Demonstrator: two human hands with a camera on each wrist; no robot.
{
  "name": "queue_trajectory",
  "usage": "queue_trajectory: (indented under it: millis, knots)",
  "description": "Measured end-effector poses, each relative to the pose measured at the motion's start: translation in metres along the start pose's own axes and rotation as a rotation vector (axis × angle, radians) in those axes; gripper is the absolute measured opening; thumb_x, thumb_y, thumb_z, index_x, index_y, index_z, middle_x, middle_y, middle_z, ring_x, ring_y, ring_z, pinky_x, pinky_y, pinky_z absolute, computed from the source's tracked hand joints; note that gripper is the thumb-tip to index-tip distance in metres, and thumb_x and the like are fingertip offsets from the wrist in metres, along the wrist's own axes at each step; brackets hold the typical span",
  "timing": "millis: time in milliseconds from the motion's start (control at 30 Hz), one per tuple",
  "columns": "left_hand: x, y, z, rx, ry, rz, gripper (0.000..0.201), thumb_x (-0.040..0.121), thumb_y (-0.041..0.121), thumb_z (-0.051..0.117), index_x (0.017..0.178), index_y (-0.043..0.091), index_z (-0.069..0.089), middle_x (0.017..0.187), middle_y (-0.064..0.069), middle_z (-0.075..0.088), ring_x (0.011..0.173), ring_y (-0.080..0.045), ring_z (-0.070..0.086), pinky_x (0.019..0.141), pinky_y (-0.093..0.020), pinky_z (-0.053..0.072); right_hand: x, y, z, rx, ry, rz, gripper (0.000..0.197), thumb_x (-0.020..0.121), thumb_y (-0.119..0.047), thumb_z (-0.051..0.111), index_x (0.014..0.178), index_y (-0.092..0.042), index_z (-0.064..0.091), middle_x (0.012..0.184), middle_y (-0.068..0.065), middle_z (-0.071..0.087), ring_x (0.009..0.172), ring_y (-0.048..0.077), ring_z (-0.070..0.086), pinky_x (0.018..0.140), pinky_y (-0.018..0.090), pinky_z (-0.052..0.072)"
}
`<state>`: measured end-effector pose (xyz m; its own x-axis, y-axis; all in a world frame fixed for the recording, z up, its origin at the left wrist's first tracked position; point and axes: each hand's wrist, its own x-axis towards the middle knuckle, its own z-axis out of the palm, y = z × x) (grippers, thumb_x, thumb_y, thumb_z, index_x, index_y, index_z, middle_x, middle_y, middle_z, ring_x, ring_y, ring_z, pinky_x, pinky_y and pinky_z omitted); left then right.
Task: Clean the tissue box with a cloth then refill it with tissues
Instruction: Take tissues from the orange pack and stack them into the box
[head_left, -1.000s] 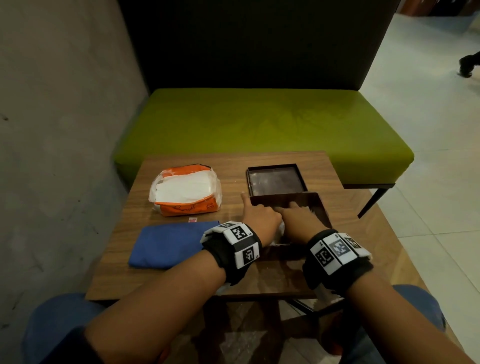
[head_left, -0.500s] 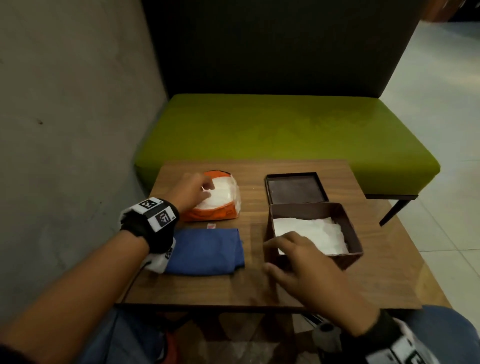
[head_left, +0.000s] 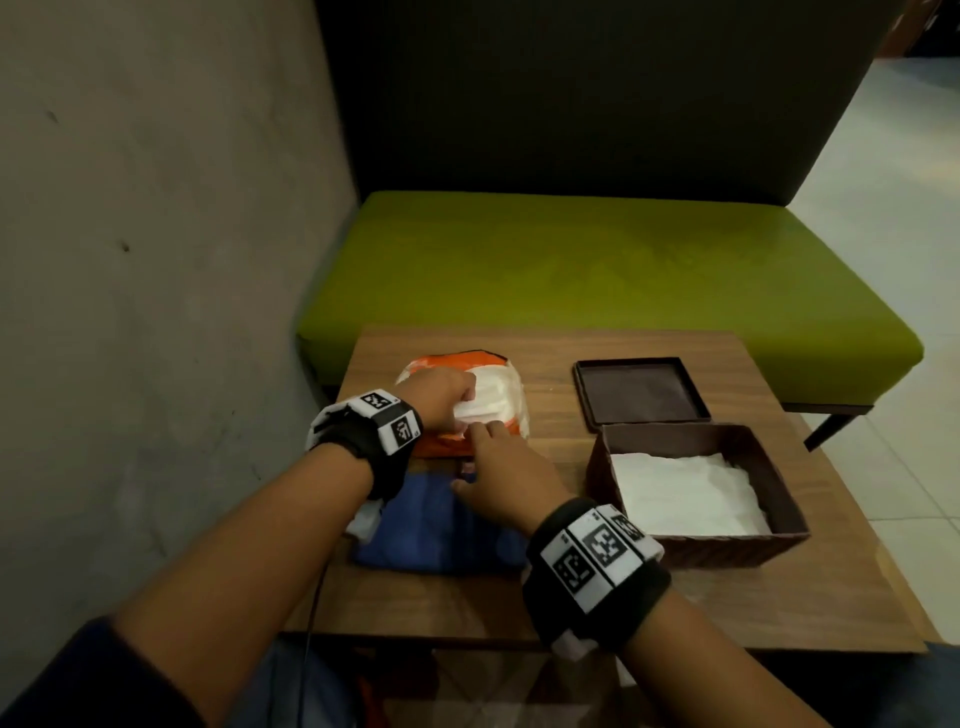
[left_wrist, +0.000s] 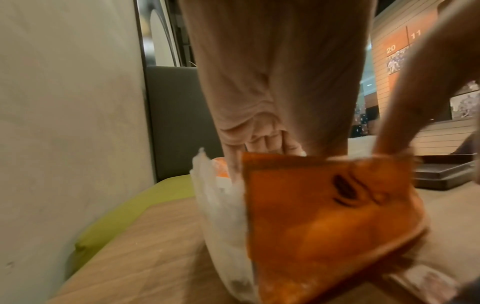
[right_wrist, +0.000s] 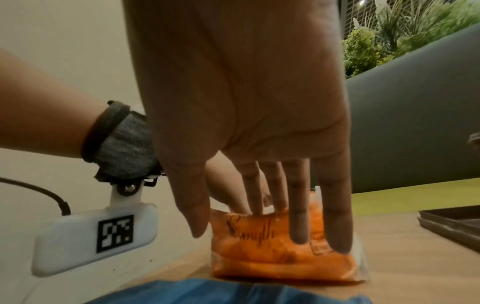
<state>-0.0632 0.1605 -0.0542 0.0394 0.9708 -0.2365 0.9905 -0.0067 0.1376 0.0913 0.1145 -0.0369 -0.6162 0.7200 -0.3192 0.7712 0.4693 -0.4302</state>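
Observation:
An orange plastic tissue pack (head_left: 452, 448) (left_wrist: 324, 216) (right_wrist: 272, 253) lies at the table's back left, torn at the top with white tissues showing. My left hand (head_left: 447, 395) (left_wrist: 262, 139) reaches into that tear, fingers curled on the tissues inside. My right hand (head_left: 493, 457) (right_wrist: 298, 205) rests straight fingers on the pack's near side. The brown tissue box (head_left: 727, 545) stands uncovered at the right with white tissues (head_left: 685, 493) lying in it. Its lid (head_left: 641, 392) lies upturned just behind it. A folded blue cloth (head_left: 441, 530) (right_wrist: 207, 292) lies under my wrists.
The small wooden table (head_left: 727, 613) stands against a grey wall (head_left: 156, 260) on the left. A green bench (head_left: 597, 270) with a dark backrest stands right behind it. Tiled floor lies to the right.
Both hands left the tissue box. The left hand went to the orange pack first; the right hand then moved left from the box's near corner onto the pack.

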Motion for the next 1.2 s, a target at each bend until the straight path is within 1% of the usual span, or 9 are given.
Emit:
queue_trajectory:
  millis: [200,333,500,733,833,933,1033,1133,1200]
  knots:
    - [-0.001,-0.006,-0.01,-0.046,0.004,-0.018,0.035,0.08,0.02,0.068,0.109,0.002,0.06,0.111,-0.016,0.065,0.103,-0.032,0.059,0.085,-0.039,0.046,0.004,0.007,0.003,-0.035,-0.025,0.007,0.055,0.088,-0.034,0.061,0.134,-0.012,0.041,0.135,0.011,0.043,0.122,0.03,0.049,0.095,0.041,0.046]
    - [-0.006,-0.008,-0.006,-0.175,0.096,-0.044,0.032,0.079,0.015,0.067,0.109,0.004,0.064,0.11,-0.016,0.066,0.102,-0.029,0.06,0.077,-0.03,0.04,0.006,0.006,0.003,-0.009,-0.029,0.016,0.058,0.089,-0.036,0.061,0.136,-0.011,0.039,0.135,0.011,0.042,0.123,0.029,0.048,0.097,0.042,0.046]
    - [-0.02,-0.013,-0.018,-0.399,0.254,-0.069,0.005,0.078,0.012,0.065,0.081,0.015,0.063,0.08,-0.012,0.066,0.078,-0.028,0.062,0.059,-0.029,0.036,0.009,0.008,0.002,0.019,-0.017,0.036,0.057,0.089,-0.037,0.061,0.134,-0.01,0.04,0.136,0.011,0.041,0.124,0.029,0.047,0.099,0.043,0.045]
    - [-0.035,-0.019,-0.04,-0.684,0.482,-0.08,0.016,0.082,0.011,0.065,0.097,0.013,0.06,0.089,-0.004,0.061,0.079,-0.017,0.055,0.058,-0.014,0.038,0.005,0.009,-0.007,0.125,0.047,0.031,0.064,0.092,-0.041,0.057,0.141,-0.009,0.033,0.141,0.011,0.039,0.128,0.031,0.045,0.102,0.043,0.042]
    - [-0.046,-0.018,-0.048,-1.02,0.575,-0.202,0.02,0.09,0.008,0.056,0.11,0.009,0.058,0.097,-0.001,0.06,0.088,-0.018,0.056,0.061,-0.015,0.042,-0.006,0.009,-0.014,0.252,0.137,0.002,0.071,0.093,-0.046,0.054,0.147,-0.01,0.027,0.148,0.011,0.035,0.132,0.028,0.042,0.105,0.039,0.039]
    - [-0.068,-0.007,-0.04,-1.573,0.508,-0.267,0.009,0.088,0.011,0.052,0.094,0.012,0.059,0.085,0.0,0.067,0.086,-0.016,0.062,0.066,-0.024,0.051,-0.027,0.014,-0.023,0.515,0.253,-0.043,0.066,0.094,-0.05,0.05,0.146,-0.014,0.033,0.143,0.005,0.044,0.129,0.021,0.047,0.103,0.035,0.044]
    - [-0.098,0.016,-0.022,-1.997,0.35,-0.224,0.015,0.083,0.016,0.047,0.08,0.013,0.061,0.077,-0.002,0.064,0.081,-0.016,0.06,0.072,-0.028,0.05,-0.058,0.022,-0.03,0.81,0.271,-0.062,0.051,0.094,-0.05,0.045,0.137,-0.022,0.041,0.124,-0.012,0.054,0.116,0.006,0.054,0.089,0.012,0.046]
    - [-0.123,0.058,-0.005,-2.22,0.179,-0.098,0.034,0.09,0.033,0.047,0.111,0.014,0.067,0.108,-0.01,0.07,0.103,-0.024,0.064,0.093,-0.037,0.051,-0.08,0.034,-0.027,1.024,0.17,-0.076,0.054,0.089,-0.055,0.045,0.136,-0.027,0.047,0.124,-0.016,0.06,0.108,-0.003,0.06,0.087,0.012,0.05]
    - [-0.134,0.087,0.005,-2.108,0.171,-0.171,0.049,0.091,0.049,0.05,0.129,0.019,0.055,0.12,-0.008,0.067,0.11,-0.022,0.064,0.098,-0.043,0.049,-0.093,0.039,-0.024,1.14,0.086,-0.097,0.045,0.092,-0.051,0.046,0.131,-0.031,0.052,0.12,-0.018,0.066,0.107,-0.002,0.064,0.089,0.016,0.051]
